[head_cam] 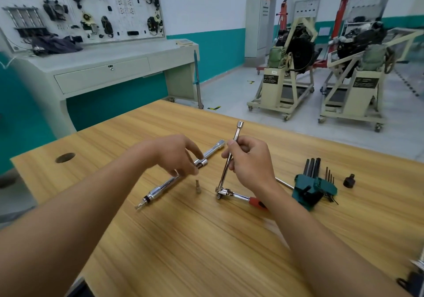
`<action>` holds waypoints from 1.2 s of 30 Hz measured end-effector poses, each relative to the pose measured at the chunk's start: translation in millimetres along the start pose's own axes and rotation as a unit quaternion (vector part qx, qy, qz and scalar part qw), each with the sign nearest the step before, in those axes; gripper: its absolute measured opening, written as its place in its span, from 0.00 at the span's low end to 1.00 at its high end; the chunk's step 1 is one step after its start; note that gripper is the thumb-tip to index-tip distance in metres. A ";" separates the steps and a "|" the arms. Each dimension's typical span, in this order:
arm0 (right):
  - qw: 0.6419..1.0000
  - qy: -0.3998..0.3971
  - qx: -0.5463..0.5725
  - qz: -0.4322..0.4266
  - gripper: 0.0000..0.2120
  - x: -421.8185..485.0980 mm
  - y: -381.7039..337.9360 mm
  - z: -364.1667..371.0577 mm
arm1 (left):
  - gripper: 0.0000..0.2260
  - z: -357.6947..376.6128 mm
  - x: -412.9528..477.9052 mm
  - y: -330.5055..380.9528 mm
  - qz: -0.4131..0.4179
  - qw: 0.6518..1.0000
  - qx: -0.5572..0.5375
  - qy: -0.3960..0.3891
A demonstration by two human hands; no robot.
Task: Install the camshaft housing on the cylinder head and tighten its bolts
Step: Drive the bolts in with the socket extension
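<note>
Evidently neither camshaft housing nor cylinder head shows on the bench point(160, 239); only tools lie there. The right hand point(250, 161) is wrapped round the upright extension bar point(236, 133) seated in the red-handled ratchet point(238, 196): rigid, chrome-slick steel, probably best gripped at the handle. The left hand point(174, 152) pinches a small socket point(203, 163), light and likely to roll; a loose bit point(198, 187) stands nearby.

Bench count: tools, hands, stands.
Hands 2: left hand point(176, 153), right hand point(249, 161). Long chrome bars 2: lying bar point(156, 192), extension bar point(223, 177). Ratchet point(241, 196) 1. Short socket point(203, 163) 1. Loose bit point(198, 187) 1. Hex key set point(314, 187) 1, 3 o'clock. Black adapter point(349, 180) 1. Table point(183, 250) 1, table hole point(65, 157) 1, 9 o'clock. Engine stands 2: first engine stand point(284, 85) 1 o'clock, second engine stand point(353, 90) 2 o'clock. Parts board point(80, 9) 1, 11 o'clock.
</note>
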State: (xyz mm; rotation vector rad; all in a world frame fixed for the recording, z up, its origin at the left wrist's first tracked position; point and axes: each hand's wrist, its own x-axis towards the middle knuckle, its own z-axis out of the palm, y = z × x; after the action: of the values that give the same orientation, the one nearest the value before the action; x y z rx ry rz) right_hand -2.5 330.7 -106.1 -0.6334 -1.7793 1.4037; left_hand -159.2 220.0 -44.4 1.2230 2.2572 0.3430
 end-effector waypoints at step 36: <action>0.998 0.054 0.023 0.011 0.11 0.6 3.6 -2.9 | 0.10 38.9 53.3 -81.9 -0.042 0.942 -0.125 0.308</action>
State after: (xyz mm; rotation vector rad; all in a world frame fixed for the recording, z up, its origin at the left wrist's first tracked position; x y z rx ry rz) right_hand -0.7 333.8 -109.1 -0.6938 -1.6547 1.3956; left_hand -217.1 217.5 -132.2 0.9675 2.6541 1.0688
